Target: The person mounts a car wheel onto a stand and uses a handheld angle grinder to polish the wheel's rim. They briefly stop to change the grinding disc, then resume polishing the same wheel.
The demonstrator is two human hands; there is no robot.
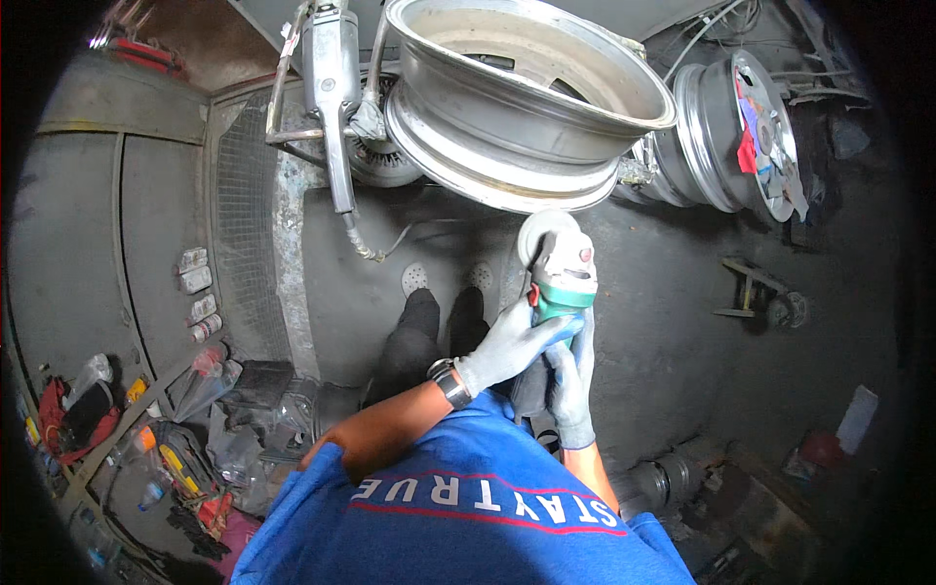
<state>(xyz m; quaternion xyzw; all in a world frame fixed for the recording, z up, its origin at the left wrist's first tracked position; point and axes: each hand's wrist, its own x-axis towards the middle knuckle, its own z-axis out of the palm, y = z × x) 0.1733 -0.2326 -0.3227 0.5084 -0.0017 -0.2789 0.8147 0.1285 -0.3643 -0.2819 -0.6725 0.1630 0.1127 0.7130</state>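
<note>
Both my gloved hands are closed around a green and silver angle grinder (567, 278) in front of my body. My left hand (512, 343) wraps the near side of its body, a dark watch on that wrist. Lower down and to the right, my right hand (573, 382) grips the handle end, partly hidden. The grinder's pale round disc (544, 234) sits just below the lower rim of a large silver wheel rim (517, 146). Whether disc and rim touch, I cannot tell.
A grey power tool (331, 78) hangs on a metal frame left of the wheel rim. More wheel rims (726, 136) stand at the far right, rags in one. Bags and a backpack (185, 458) clutter the lower left. A small wheeled stand (760, 292) is on the right floor.
</note>
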